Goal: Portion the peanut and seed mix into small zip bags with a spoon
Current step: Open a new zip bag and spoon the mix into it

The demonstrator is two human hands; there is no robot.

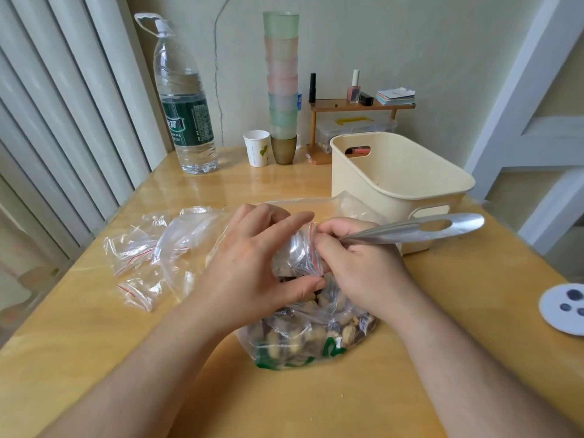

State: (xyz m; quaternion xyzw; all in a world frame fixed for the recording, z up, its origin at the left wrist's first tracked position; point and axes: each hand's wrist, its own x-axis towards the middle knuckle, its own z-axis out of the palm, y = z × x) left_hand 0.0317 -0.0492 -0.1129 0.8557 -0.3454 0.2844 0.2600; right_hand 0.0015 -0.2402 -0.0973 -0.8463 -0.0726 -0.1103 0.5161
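Observation:
A large clear bag (303, 336) with green print lies on the wooden table, holding the peanut and seed mix. Above it my left hand (252, 263) grips a small zip bag (298, 254) with a red seal line; some mix shows inside it. My right hand (357, 263) holds a metal spoon (410, 230) by its handle, fingers curled at the small bag's mouth. The spoon's bowl points into the bag and is hidden; its handle end with an oval hole sticks out to the right.
Several empty small zip bags (142, 257) lie to the left. A cream plastic basket (398, 178) stands behind the hands. At the back are a water bottle (185, 118), a paper cup (256, 148), stacked cups (282, 90) and a small shelf (360, 105). A white disc (562, 308) lies at the right edge.

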